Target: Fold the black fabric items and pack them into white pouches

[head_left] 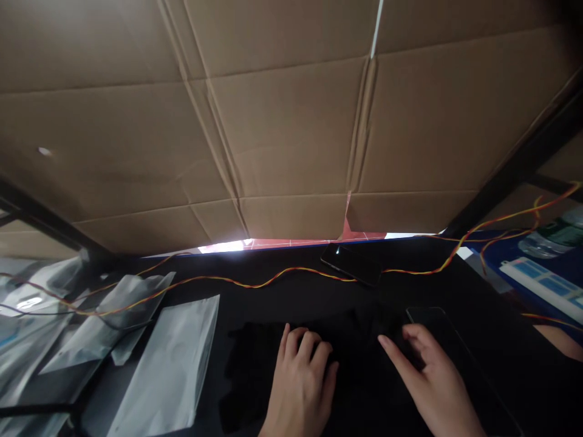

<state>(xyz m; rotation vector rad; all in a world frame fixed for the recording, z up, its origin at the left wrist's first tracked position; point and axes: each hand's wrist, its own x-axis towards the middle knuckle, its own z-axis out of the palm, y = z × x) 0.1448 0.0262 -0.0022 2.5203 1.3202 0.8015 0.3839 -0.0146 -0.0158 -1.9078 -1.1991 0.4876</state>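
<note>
A: Which lettering is legible?
B: The clear bottle at the far right bears a green label, too blurred to read. The white pack near it shows blue panels; any print there is too small to make out.

A: And the cloth?
B: The black cloth lies crumpled on the black counter, beneath the left hand and extending toward the right.

A: Describe each grip.
B: The left hand rests palm down on the cloth, fingers bent and close together; whether its grip pinches any fabric cannot be told. The right hand has a partly open grip, a gap showing between thumb and curled forefinger. It is beside a dark flat panel with a thin pale edge.

A: What surrounds them?
B: A dark phone lies beyond the hands, across a red-and-yellow twisted wire. A frosted plastic bag lies left of the cloth.
</note>
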